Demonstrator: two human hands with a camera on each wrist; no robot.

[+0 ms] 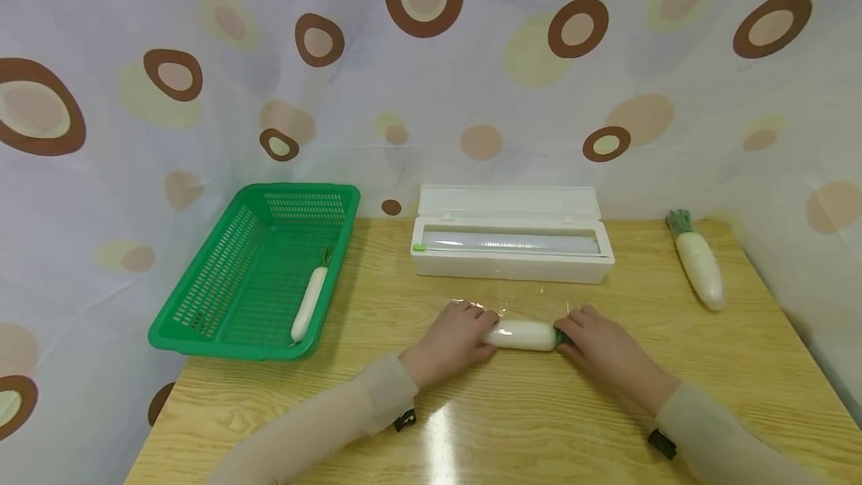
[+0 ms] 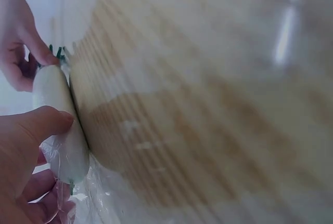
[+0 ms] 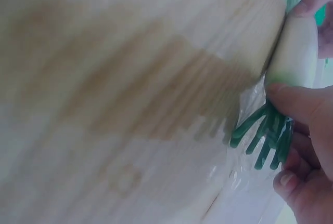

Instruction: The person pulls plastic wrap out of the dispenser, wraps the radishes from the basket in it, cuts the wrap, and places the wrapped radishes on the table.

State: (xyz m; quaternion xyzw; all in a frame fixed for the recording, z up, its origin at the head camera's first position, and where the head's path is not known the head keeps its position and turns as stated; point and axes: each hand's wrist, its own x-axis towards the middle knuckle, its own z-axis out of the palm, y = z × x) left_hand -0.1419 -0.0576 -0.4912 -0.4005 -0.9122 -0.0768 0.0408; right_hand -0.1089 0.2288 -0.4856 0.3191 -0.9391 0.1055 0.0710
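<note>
A white daikon radish (image 1: 521, 335) lies crosswise on the table between both hands, its green leaf stubs (image 3: 268, 135) towards the right. Clear plastic film (image 2: 101, 195) is around it and spreads out at its ends. My left hand (image 1: 459, 340) grips the tapered end, thumb on top and fingers curled at the far side with film between them. At the leafy end my right hand (image 1: 599, 346) holds the radish, thumb pressed on its crown and fingers bent behind the leaves. How far the film goes round the radish is hard to tell.
Behind the hands stands an open white wrap box (image 1: 512, 268) with a film roll (image 1: 512, 242) inside. A green basket (image 1: 164, 331) at the left holds another daikon (image 1: 310, 304). A third, film-covered daikon (image 1: 700, 268) lies at the right back. A patterned curtain (image 1: 431, 96) borders the table (image 1: 539, 425).
</note>
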